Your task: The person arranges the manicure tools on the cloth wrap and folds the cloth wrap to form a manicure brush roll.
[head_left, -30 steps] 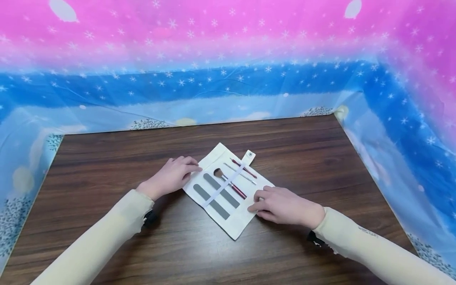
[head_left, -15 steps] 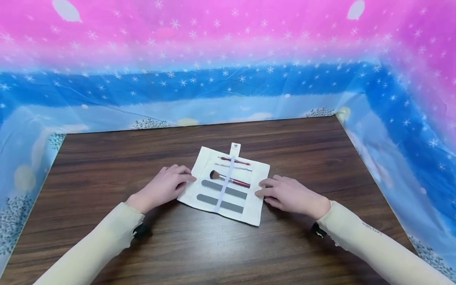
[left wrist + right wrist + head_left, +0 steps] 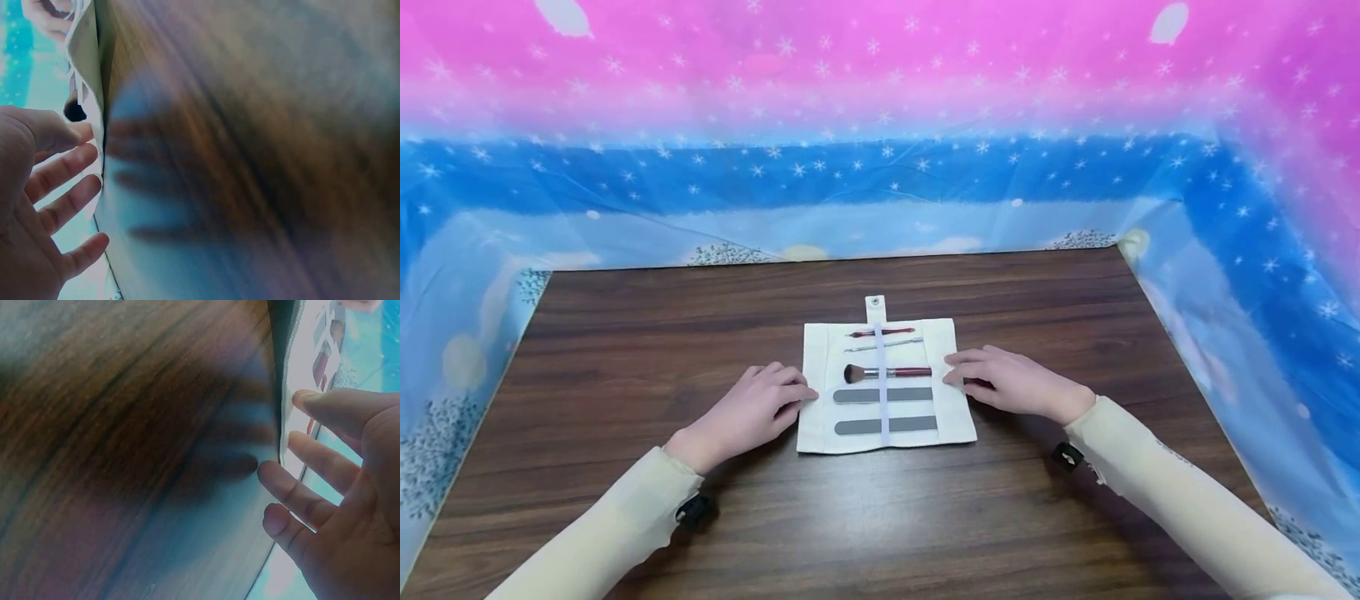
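A white cloth tool pouch [image 3: 955, 417] lies unfolded on the table, its snap tab [image 3: 875, 307] pointing away. Under its white elastic band [image 3: 882, 383] are a red thin tool [image 3: 895, 332], a slim silver tool [image 3: 895, 342], a makeup brush [image 3: 853, 373] with a red handle, and two grey nail files [image 3: 910, 396]. My left hand [image 3: 748, 415] rests its fingertips on the pouch's left edge. At the right edge, my right hand [image 3: 1015, 382] touches the cloth with thumb and fingertips. Both wrist views show the fingers loosely extended and spread along the edges.
The dark wood-grain table [image 3: 662, 325] extends around the pouch. A pink and blue snowflake-patterned cloth [image 3: 850, 167] stands along its back and sides. Each wrist carries a small black device [image 3: 1067, 456].
The pouch has turned counterclockwise from a diagonal position to nearly square with the table. My right hand has moved up and away; my left hand has shifted slightly nearer the front.
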A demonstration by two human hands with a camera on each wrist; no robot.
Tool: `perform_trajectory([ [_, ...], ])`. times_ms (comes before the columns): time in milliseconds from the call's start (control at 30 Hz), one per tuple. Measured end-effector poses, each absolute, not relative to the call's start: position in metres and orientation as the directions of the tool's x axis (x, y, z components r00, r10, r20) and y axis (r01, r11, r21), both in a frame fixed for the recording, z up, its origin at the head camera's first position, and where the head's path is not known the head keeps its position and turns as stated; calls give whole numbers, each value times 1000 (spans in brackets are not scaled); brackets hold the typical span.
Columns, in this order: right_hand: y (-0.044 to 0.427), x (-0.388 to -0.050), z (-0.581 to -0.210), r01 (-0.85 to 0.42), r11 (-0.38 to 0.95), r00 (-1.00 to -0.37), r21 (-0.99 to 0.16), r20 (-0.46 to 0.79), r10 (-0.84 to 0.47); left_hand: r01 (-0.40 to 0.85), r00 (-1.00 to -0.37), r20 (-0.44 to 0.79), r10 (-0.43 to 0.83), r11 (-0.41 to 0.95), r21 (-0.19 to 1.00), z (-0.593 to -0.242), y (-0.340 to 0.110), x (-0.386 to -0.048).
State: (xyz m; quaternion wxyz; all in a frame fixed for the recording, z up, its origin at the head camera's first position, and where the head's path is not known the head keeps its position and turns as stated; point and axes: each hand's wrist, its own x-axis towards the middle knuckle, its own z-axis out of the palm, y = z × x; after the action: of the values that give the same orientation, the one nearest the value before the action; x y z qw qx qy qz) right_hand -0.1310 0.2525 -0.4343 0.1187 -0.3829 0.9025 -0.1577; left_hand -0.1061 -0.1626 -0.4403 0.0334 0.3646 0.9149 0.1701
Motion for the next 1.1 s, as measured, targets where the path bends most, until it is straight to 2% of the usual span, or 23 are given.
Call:
perform_trajectory([
  [200,246,-124,-432,-655,654,-687,-379,-64,-724,655,-736,72,673,682,325,-441,-161,-97],
  [400,236,-107,-430,-750,584,-619,-310,17,-785,674,-716,83,693,656,339,-442,-159,-87],
  [600,234,-94,-434,-764,588,-603,-266,-29,-797,718,-679,89,728,635,285,-443,-155,-84],
  [833,236,-92,-440,-763,588,-603,-267,-32,-797,773,-621,168,766,562,295,-446,-155,-84],
  [1100,240,-91,-436,-757,559,-597,-339,10,-802,779,-616,234,752,537,324,-446,-154,-86],
])
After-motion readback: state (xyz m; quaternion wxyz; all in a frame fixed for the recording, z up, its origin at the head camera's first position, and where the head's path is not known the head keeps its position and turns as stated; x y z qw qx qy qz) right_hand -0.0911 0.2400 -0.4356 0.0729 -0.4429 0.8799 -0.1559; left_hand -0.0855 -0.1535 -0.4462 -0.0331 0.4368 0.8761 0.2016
